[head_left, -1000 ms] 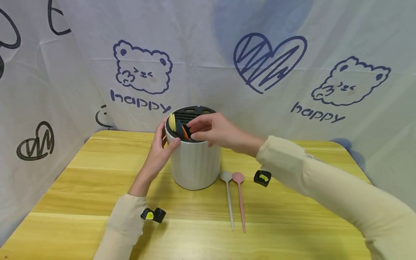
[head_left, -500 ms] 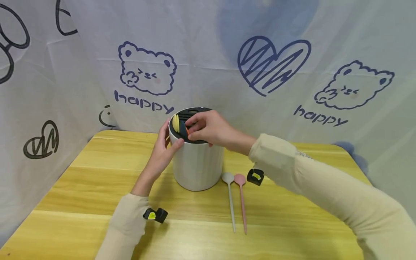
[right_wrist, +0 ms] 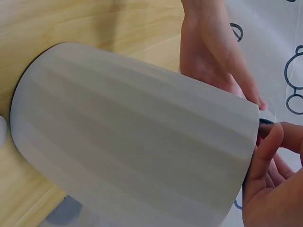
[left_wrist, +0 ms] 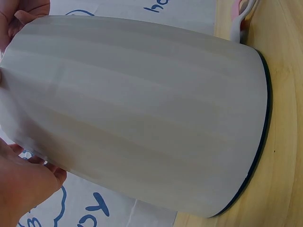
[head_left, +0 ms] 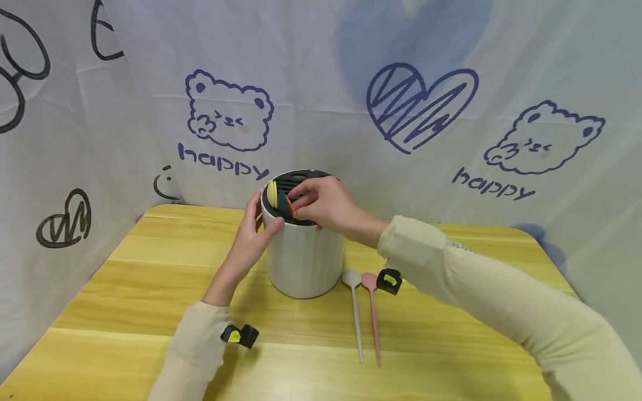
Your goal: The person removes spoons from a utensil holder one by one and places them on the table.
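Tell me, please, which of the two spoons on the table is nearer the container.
The white spoon, right beside the container; the pink spoon lies farther right in the head view.

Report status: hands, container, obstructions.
Left hand gripping upright white container near rim. Right hand apparently pinching orange utensil in its top. White spoon, pink spoon on table, not blocking.

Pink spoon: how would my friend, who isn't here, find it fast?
On the wooden table, find the big white canister. To its right in the head view lies a whitish spoon; just beyond lies the pink spoon, told apart by its colour.
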The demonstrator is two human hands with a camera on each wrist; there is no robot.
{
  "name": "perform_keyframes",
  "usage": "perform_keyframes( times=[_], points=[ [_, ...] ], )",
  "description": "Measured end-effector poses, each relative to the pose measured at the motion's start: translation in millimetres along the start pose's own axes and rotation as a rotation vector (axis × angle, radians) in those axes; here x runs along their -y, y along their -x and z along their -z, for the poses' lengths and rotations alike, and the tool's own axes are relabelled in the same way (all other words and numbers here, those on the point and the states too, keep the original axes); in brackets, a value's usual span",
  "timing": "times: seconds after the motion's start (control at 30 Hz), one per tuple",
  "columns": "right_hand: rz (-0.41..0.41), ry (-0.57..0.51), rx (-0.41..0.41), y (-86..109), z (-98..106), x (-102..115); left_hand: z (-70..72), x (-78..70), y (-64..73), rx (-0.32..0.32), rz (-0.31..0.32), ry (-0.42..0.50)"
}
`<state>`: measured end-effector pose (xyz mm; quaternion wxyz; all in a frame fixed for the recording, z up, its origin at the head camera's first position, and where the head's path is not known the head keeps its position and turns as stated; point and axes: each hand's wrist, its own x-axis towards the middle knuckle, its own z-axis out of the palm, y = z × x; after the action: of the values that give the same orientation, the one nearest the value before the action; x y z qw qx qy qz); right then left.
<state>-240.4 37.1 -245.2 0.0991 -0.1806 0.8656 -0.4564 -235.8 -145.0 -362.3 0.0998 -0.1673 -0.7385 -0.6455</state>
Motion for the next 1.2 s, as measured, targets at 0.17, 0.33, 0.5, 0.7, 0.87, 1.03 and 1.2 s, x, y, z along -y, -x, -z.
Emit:
perform_keyframes(
  times=[0.17,0.33,0.5,0.7,0.87,1.03,1.2],
  points=[
    [0.009,-0.019,-0.045,1.2,0.3,-2.0,-0.7,-0.8,0.4,0.002,-0.001,0.004],
    [0.025,-0.013,-0.053,1.2,0.6,-4.6,-1.4,0.1,0.0,0.006,-0.003,0.009],
    [0.061,0.003,-0.057,0.2,1.8,-8.9,-2.2,0.4,0.1,0.007,0.006,0.010],
    [0.089,-0.039,-0.060,-1.7,5.4,-13.9,-2.1,0.2,-0.6,0.012,0.012,0.009],
    [0.107,-0.044,-0.044,-2.7,9.5,-16.6,-1.9,-1.1,-0.4,0.008,0.017,0.007],
    [0.136,-0.044,-0.036,-2.8,13.5,-16.3,-1.6,-2.7,-0.6,0.005,0.018,-0.003],
    [0.172,-0.067,-0.059,-1.7,15.7,-17.2,-1.5,-2.2,0.3,-0.001,0.007,0.004]
  ],
)
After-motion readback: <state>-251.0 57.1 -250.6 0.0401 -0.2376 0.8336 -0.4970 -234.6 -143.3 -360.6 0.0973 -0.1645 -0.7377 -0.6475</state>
